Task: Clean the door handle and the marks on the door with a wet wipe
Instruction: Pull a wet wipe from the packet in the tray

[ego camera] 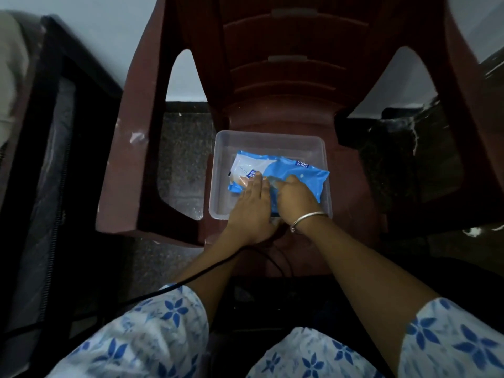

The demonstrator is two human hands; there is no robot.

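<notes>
A blue and white pack of wet wipes [275,167] lies inside a clear plastic tub [268,141] on the seat of a dark red plastic chair [297,77]. My left hand [252,205] rests flat on the pack's near left part, fingers stretched out. Beside it, my right hand [296,199], with a silver bangle on the wrist, has its fingers curled down onto the pack's middle. Whether those fingers pinch a wipe or the flap is hidden. No door or door handle is in view.
The chair's armrests [128,148] rise on both sides of the tub. A dark frame [51,159] stands at the left. A black cable [191,279] runs under my left forearm. Speckled dark floor [185,148] and a pale wall lie behind.
</notes>
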